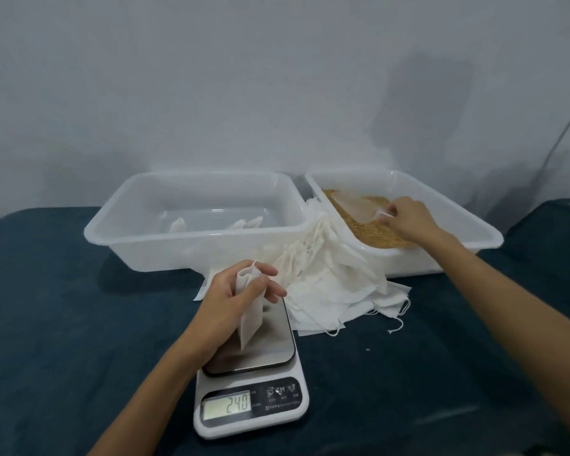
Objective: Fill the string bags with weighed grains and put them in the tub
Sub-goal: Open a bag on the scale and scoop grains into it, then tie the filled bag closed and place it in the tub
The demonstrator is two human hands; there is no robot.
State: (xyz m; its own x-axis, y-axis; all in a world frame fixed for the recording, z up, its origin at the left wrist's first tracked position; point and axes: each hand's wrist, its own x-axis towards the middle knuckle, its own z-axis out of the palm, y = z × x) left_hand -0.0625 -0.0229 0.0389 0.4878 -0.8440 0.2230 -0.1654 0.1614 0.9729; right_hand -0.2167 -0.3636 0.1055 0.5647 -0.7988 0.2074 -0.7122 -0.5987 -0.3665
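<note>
Left hand (234,292), centre frame, pinched a white string bag (249,311) at its top w/ thumb and fingers; bag hung over the scale (252,373), lower centre, display reading 240. Right hand (408,222), upper right, fingers curled round a clear scoop (356,205) in the grains (372,230) inside the right tub (441,258). Left tub (139,245) held a few bags. Pile of empty bags (329,284) lay btw the tubs on the dark blue cloth (63,307).

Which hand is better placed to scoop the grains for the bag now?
The right hand. It is already in the grain tub, pinching a clear scoop that lies on the grains. The left hand is busy holding the string bag over the scale.
</note>
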